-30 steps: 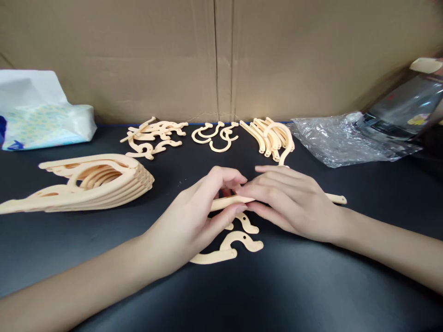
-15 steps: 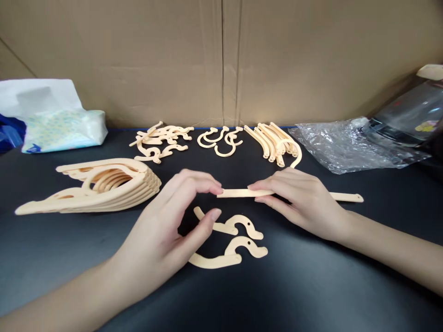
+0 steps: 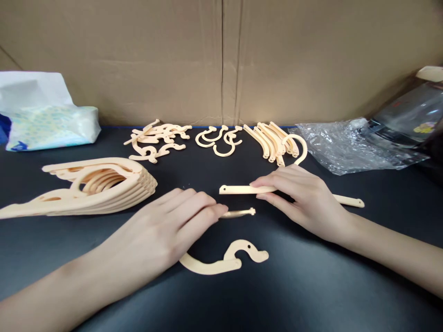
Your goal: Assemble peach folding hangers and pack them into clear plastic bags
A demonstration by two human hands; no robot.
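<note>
Head view: right hand (image 3: 304,203) pinches a straight wooden bar (image 3: 238,189) between thumb and fingers, bar level just above the black tabletop (image 3: 311,286), its far end (image 3: 349,201) showing past the wrist. Left hand (image 3: 166,230) lies palm down, fingers closed over a small curved wooden piece (image 3: 240,212), tip poking out. A second curved piece (image 3: 224,258) lies flat just below. Stacked wooden frames (image 3: 104,184) sit left; loose hooks (image 3: 221,138) and curved strips (image 3: 273,138) near the cardboard wall (image 3: 173,55). Plastic bag (image 3: 339,143) at right.
</note>
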